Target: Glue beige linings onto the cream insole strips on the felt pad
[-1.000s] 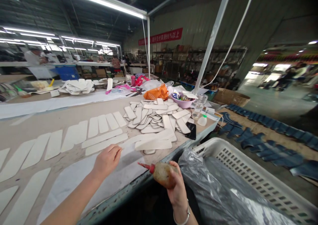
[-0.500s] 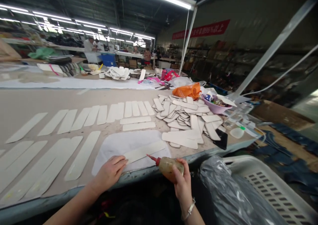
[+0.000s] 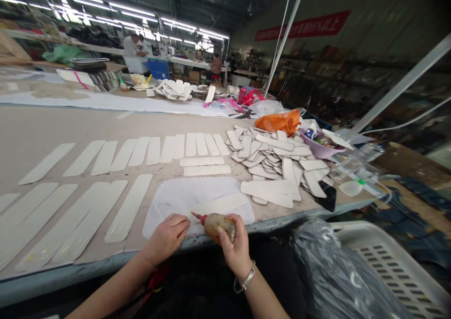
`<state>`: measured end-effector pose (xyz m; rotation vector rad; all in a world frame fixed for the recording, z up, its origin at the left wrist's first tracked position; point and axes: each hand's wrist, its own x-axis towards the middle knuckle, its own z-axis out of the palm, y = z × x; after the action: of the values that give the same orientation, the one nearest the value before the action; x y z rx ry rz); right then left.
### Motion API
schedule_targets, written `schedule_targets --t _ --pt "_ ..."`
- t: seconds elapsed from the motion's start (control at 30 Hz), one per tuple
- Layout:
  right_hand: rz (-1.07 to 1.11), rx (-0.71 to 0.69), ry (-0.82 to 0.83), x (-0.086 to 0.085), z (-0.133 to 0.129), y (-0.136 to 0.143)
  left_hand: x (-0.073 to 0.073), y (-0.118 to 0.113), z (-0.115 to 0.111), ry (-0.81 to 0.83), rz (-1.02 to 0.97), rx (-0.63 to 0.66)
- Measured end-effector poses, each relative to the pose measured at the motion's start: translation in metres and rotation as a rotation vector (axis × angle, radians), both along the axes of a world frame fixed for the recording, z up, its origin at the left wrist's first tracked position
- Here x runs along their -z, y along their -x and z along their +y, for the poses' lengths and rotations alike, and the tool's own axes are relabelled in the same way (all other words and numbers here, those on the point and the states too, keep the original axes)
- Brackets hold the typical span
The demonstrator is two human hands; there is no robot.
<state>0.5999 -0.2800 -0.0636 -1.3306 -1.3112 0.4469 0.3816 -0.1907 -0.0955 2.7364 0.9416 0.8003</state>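
My right hand is wrapped round a cloudy squeeze bottle, its red nozzle pointing left over a long pale strip. The strip lies on a white rounded sheet at the table's front edge. My left hand has its fingers pressed together at the strip's left end; the fingertips partly hide that end. Left of the sheet, several pale strips lie in slanted rows, some with yellowish glossy spots. Two shorter strips lie crosswise behind the sheet.
A heap of pale dark-edged pieces lies right of the sheet, near an orange bag and a purple basin. A white basket and grey plastic are below right. People sit farther back.
The bottle in my right hand has moved left along the strip, its nozzle now close to my left hand. The camera view has shifted, with the table appearing slightly higher and further right.
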Motion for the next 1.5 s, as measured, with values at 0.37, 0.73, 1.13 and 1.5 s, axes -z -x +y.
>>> schedule_targets --t 0.37,0.73,1.13,1.5 --pt "-0.074 0.098 -0.002 0.008 0.007 -0.012 -0.004 -0.001 -0.001 -0.053 0.012 0.001" --pt "-0.269 0.515 -0.032 0.018 0.007 -0.077 0.008 0.001 0.006 -0.100 -0.055 0.035" --pt "-0.047 0.028 0.019 0.004 -0.016 -0.018 0.000 -0.002 0.003 -0.092 -0.053 0.025" --pt "-0.205 0.384 0.019 0.011 -0.008 -0.063 -0.005 -0.004 0.002 -0.127 -0.071 0.032"
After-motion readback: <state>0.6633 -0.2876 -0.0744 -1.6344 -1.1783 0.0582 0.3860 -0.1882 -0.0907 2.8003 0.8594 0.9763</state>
